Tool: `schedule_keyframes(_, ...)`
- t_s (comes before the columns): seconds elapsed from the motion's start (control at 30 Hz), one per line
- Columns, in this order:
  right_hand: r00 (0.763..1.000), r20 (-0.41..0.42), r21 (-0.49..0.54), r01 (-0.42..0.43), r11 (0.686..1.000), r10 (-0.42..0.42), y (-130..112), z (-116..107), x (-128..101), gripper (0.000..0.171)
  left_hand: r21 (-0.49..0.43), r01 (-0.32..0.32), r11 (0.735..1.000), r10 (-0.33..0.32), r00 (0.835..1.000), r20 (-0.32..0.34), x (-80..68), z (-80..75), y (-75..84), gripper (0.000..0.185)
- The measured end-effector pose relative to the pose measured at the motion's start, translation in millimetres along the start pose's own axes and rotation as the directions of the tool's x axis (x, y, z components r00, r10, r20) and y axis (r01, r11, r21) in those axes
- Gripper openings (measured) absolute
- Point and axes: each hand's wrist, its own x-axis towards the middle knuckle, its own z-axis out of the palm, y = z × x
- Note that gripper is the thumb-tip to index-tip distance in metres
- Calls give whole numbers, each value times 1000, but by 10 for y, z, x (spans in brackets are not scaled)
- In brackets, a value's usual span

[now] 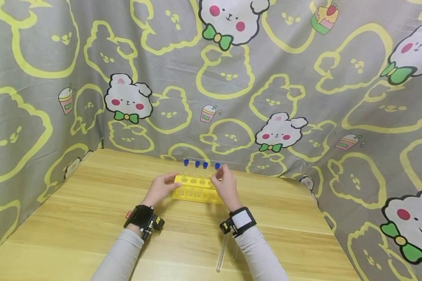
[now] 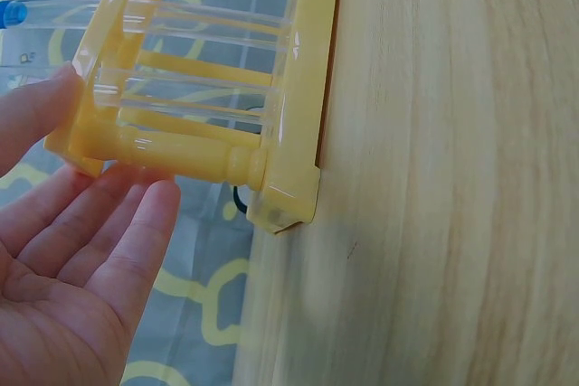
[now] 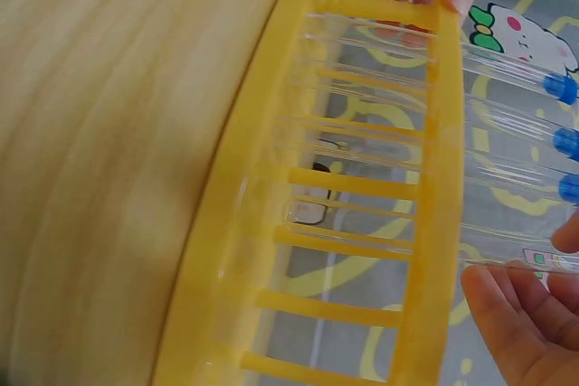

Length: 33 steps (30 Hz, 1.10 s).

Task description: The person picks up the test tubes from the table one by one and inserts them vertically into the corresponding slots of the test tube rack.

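Observation:
A yellow test tube rack (image 1: 197,200) stands upright on the table. My left hand (image 1: 160,188) grips its left end, thumb on the top plate and fingers around the end post (image 2: 185,153). Three clear test tubes with blue caps (image 3: 559,88) sit in the holes nearest that hand. With my right hand (image 1: 227,186) I pinch a further test tube (image 3: 357,225) above the top plate. Its lower part is inside the rack, and its rounded bottom stands higher than the other tubes' ends. A blue cap (image 1: 217,166) shows above my right fingers.
Two clear tubes lie on the wooden table (image 1: 183,249): one test tube (image 1: 222,255) near my right forearm, another (image 1: 233,253) partly hidden by the sleeve. A patterned grey curtain (image 1: 176,97) surrounds the table's back and sides.

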Motion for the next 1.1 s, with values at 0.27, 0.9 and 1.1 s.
schedule_keyframes(0.27,999,29,3,-24,1000,24,26,33,-47,11,-4,-6,1000,6,1000,2,15,2,-8,55)
schedule_keyframes(0.9,999,33,-21,8,1000,-8,3,58,-63,10,-32,-13,999,13,1000,2,-1,6,-12,56)
schedule_keyframes(1.1,999,36,-25,-4,1000,5,-2,65,-60,12,-21,-25,999,25,1000,4,-4,2,-8,57)
